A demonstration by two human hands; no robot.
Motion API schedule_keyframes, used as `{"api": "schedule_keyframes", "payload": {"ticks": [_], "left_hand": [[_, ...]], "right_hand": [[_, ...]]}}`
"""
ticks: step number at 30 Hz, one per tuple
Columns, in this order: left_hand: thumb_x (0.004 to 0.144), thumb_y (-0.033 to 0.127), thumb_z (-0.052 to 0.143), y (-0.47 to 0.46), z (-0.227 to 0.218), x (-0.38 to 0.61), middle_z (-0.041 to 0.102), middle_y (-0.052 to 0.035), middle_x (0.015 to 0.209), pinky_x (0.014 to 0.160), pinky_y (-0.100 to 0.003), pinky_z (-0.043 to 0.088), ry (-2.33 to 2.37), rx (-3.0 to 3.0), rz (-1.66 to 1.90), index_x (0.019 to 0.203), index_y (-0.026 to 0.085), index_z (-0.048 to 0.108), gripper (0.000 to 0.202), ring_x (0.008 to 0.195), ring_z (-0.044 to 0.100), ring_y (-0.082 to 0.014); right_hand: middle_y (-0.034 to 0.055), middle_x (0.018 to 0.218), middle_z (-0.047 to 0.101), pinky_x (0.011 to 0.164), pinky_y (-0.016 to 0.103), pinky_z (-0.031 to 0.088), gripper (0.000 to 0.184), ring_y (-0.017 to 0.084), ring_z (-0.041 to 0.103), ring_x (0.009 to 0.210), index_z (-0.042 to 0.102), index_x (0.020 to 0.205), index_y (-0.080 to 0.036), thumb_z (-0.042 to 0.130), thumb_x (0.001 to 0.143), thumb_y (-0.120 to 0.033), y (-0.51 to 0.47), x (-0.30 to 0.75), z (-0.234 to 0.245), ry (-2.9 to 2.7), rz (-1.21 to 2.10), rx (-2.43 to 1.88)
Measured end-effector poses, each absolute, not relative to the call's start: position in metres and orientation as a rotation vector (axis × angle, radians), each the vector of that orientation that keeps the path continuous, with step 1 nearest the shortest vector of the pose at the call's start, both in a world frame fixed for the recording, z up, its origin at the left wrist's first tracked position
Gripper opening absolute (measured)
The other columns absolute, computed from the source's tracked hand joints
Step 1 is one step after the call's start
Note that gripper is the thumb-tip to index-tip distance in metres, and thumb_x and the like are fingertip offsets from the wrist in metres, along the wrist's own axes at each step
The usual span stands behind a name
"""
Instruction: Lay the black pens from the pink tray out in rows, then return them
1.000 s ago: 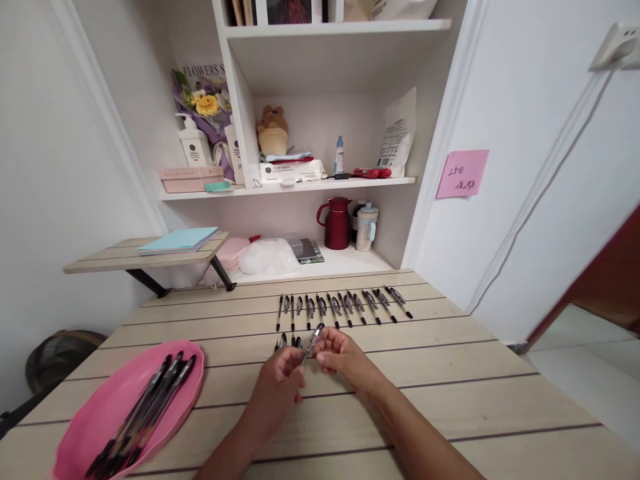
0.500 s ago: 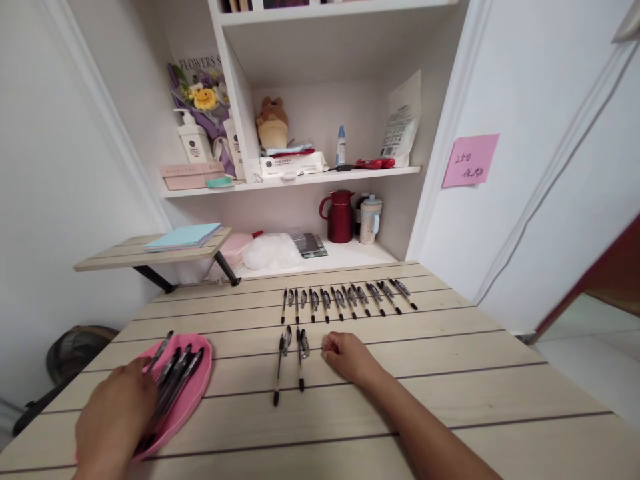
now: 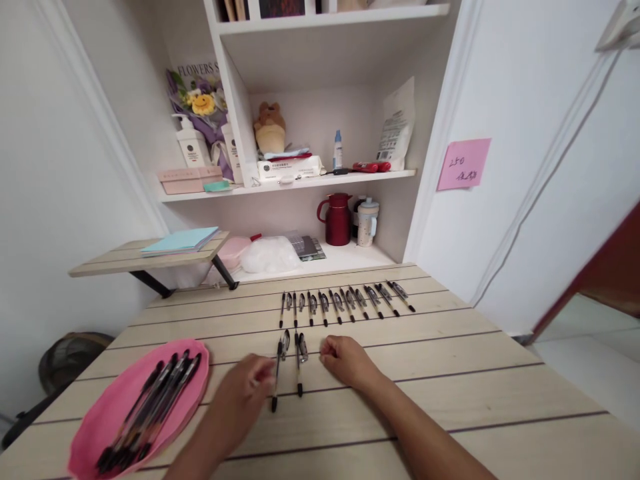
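Note:
My left hand [image 3: 243,397] is over the table beside the nearest pen [image 3: 277,377]. Its fingers are half curled, with a gap at the thumb; no pen shows in it, and whether the fingertips touch the nearest pen is unclear. A second pen [image 3: 299,367] lies just right of that one; both have their caps off, set beside them. My right hand [image 3: 345,360] rests closed on the table, right of these two, with nothing visible in it. Several black capped pens [image 3: 155,407] lie together in a pink oval tray [image 3: 93,430] at left.
Farther back on the slatted table [image 3: 450,373] is a row of several uncapped pens [image 3: 353,305] with caps alongside. A small raised shelf [image 3: 110,261] holds light blue paper [image 3: 181,241]. Behind are a white shelf unit [image 3: 350,183], a red jug [image 3: 339,220] and a speckled cup [image 3: 367,223].
My left hand has left the pink tray and moved right to the two nearer pens. The pens in the tray now lie uncovered. My right hand has stayed in place.

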State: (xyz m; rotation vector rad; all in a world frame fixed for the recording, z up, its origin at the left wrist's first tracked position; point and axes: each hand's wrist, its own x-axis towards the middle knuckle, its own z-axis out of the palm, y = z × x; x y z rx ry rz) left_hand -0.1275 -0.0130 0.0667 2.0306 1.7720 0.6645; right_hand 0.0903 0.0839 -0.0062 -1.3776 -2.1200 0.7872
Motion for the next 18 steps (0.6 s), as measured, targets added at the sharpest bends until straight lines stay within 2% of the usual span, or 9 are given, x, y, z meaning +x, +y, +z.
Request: {"api": "schedule_keyframes", "payload": {"ticks": [4,9,12,14,18], "left_hand": [[0.074,0.022,0.046,-0.013,0.061,-0.057,0.061,-0.0047,0.085,0.073,-0.027,0.039,1.406,2.212,0.524,0.084,0.018,0.061,0.018,0.082,0.053,-0.0180],[0.071,0.019,0.050,-0.005,0.052,-0.014,0.062,-0.0046,0.082,0.070,-0.026,0.038,1.131,2.238,0.464,0.087,0.019,0.063,0.021,0.078,0.054,-0.0174],[0.069,0.019,0.053,0.002,0.036,-0.003,0.063,-0.0045,0.079,0.068,-0.025,0.038,1.058,2.199,0.491,0.088,0.019,0.065,0.022,0.076,0.055,-0.0167],[0.070,0.020,0.053,0.006,0.022,0.002,0.064,-0.0048,0.080,0.067,-0.024,0.039,1.021,2.156,0.490,0.088,0.019,0.066,0.022,0.075,0.056,-0.0162],[0.072,0.028,0.054,0.016,0.000,0.006,0.065,-0.0056,0.079,0.067,-0.023,0.039,0.966,2.045,0.489,0.081,0.018,0.069,0.019,0.073,0.056,-0.0154]], "right_hand": [[0.0001,0.064,0.062,0.054,0.020,0.034,0.007,0.011,0.053,0.060,0.061,0.066,-0.017,0.054,0.066,-0.018,0.087,0.089,-0.003,-2.115,0.811,-1.360],[-0.0005,0.061,0.062,0.053,0.021,0.036,0.010,0.011,0.054,0.055,0.061,0.068,-0.018,0.051,0.070,-0.019,0.120,0.137,0.016,-2.011,0.708,-1.533],[0.0077,0.074,0.063,0.062,0.027,0.037,0.012,0.019,0.057,0.073,0.058,0.069,-0.017,0.047,0.073,-0.020,0.142,0.193,0.026,-1.823,0.474,-1.785],[0.0150,0.085,0.061,0.067,0.033,0.037,0.014,0.025,0.055,0.085,0.057,0.077,-0.015,0.044,0.076,-0.021,0.151,0.226,0.025,-1.673,0.343,-1.945],[0.0219,0.096,0.057,0.071,0.037,0.037,0.014,0.031,0.053,0.094,0.054,0.083,-0.013,0.046,0.077,-0.022,0.159,0.254,0.008,-1.541,0.271,-2.062]]}}
